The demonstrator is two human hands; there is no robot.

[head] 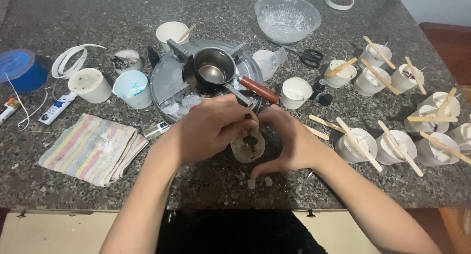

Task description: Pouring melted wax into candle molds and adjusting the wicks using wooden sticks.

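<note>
A small round cup (248,148) with pale wax and dark specks inside stands on the granite counter (221,185) between my hands. My left hand (211,129) is closed over its upper left rim, pinching a small dark tool that dips into the cup. My right hand (289,141) cups the right side of it, fingers curled down to the counter. Just behind my hands sits a small metal pot (213,67) with a reddish-brown handle (259,89) on a round grey burner (171,87).
Several white cups with wooden sticks (358,146) crowd the right side. A striped cloth (93,148) lies at left, near a blue-stained cup (132,88), a blue tape roll (19,67) and a tube. A clear bowl (287,16) and scissors (306,57) are at the back.
</note>
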